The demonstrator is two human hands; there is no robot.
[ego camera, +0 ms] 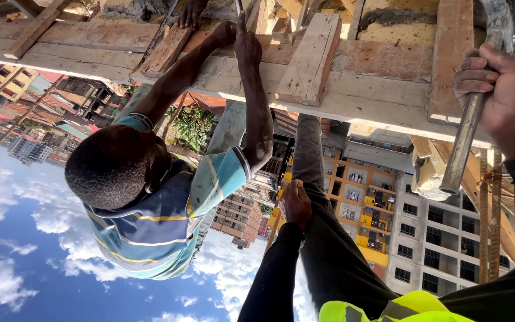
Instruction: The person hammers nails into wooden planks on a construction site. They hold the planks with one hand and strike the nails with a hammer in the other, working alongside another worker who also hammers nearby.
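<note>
The right hand [508, 89] is clamped on a hammer [466, 143]; the left hand [296, 203] rests closed on the knee. The formwork [329, 65] stands partly nailed, a co-worker [150, 197] holding a nail [238, 6].

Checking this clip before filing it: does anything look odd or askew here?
Yes. The view looks upside down: the sky lies at the bottom and the buildings hang from the top. A short plank also sits tilted across the long timber beam. The right hand grips a metal bar.

View: single head camera, picture upside down
Facing: along wooden planks [329, 101], city and sky beyond
Range: close to right hand [502, 89]
Shared: none, one view
</note>
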